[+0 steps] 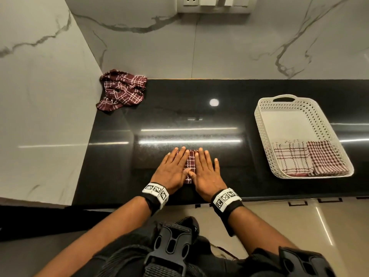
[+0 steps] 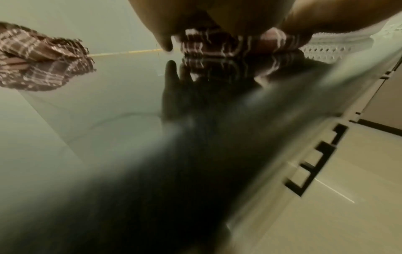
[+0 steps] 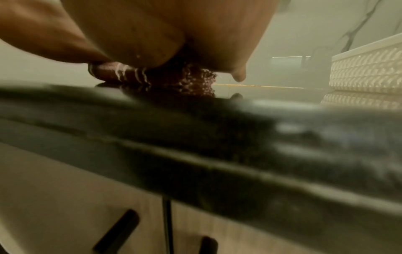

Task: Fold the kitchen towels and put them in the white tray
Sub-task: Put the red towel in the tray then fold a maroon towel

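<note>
A folded maroon checked towel (image 1: 190,164) lies on the black counter near its front edge. My left hand (image 1: 173,166) and right hand (image 1: 205,170) press flat on it side by side, fingers straight, hiding most of it. The wrist views show the same folded towel (image 2: 219,43) (image 3: 165,77) squeezed under my palms. A crumpled maroon checked towel (image 1: 121,90) (image 2: 41,58) lies in the back left corner. The white perforated tray (image 1: 287,120) (image 3: 367,68) stands at the right, holding a white checked folded towel (image 1: 291,158) and a red-and-white checked folded towel (image 1: 325,158) at its near end.
The black counter (image 1: 179,116) is glossy, with a marble wall behind and a marble side panel (image 1: 40,116) on the left. Sockets (image 1: 213,3) sit high on the back wall. Below the front edge are cabinet handles (image 2: 315,159).
</note>
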{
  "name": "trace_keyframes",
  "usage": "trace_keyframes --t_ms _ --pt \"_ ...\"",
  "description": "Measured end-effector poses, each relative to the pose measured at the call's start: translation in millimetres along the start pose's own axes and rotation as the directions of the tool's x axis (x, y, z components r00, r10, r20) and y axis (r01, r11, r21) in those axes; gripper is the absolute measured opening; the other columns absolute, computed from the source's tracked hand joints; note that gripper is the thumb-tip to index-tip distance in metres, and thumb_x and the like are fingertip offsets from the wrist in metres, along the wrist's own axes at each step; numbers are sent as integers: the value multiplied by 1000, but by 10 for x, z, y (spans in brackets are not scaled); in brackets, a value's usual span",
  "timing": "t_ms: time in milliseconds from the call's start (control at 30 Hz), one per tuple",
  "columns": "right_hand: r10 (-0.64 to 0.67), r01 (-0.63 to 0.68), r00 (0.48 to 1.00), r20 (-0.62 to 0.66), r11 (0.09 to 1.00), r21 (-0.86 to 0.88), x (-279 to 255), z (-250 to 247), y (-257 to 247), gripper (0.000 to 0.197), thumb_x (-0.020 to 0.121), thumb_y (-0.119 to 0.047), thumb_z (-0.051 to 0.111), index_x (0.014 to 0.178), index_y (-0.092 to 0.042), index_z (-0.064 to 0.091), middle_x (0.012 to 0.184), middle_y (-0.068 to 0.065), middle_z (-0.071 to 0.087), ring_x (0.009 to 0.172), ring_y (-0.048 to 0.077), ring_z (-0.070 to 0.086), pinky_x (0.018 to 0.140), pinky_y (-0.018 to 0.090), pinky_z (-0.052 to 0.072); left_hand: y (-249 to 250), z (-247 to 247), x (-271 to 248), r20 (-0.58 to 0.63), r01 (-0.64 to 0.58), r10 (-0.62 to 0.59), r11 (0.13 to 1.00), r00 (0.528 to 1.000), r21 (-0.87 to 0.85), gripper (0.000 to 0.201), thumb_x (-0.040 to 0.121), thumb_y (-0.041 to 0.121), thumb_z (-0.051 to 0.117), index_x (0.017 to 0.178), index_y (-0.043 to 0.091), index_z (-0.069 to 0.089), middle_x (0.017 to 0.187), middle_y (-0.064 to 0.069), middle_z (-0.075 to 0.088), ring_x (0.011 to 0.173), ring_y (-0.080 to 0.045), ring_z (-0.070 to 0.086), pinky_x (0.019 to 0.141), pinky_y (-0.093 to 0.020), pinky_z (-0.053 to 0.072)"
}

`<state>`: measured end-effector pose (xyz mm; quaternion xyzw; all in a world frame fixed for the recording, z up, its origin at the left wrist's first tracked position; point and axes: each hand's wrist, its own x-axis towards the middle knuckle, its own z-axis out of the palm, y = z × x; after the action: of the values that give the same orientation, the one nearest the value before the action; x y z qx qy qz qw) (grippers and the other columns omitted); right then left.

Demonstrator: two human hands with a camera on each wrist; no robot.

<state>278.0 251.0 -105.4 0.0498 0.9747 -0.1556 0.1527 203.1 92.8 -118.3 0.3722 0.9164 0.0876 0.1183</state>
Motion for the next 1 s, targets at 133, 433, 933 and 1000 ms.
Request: trace_keyframes --t_ms 133,433,933,1000 --pt "0 -3 999 50 998 62 51 -36 40 73 104 -49 25 156 -17 -15 160 0 -29 149 21 -23 121 56 -4 -50 -234 207 47 2 0 999 999 -45 64 100 47 38 155 18 22 158 -2 29 141 -26 28 117 -42 26" --pt "80 -48 995 -58 904 425 -122 -151 254 95 94 -40 60 158 -12 -5 166 8 9 151 22 15 123 37 14 -21 -575 652 358 344 -277 929 892 -139 53 67 47 85 107 19 64 105 0 69 97 -22 65 88 -36 54" --pt "401 -1 898 -181 413 911 -462 -1729 2067 25 85 -24 77 106 -12 71 99 4 76 91 19 73 86 39 59 1715 -1482 1852 218 148 67 538 974 -830 34 86 18 75 115 8 61 103 -9 71 89 -17 73 71 -27 60" --pt "454 -25 872 -182 414 910 -516 -1944 2481 22 89 -24 74 106 -12 68 97 8 75 88 22 74 83 42 60 2115 -1490 2143 242 159 85 542 966 -825 29 90 22 70 115 9 61 104 -7 72 88 -15 73 69 -25 60"
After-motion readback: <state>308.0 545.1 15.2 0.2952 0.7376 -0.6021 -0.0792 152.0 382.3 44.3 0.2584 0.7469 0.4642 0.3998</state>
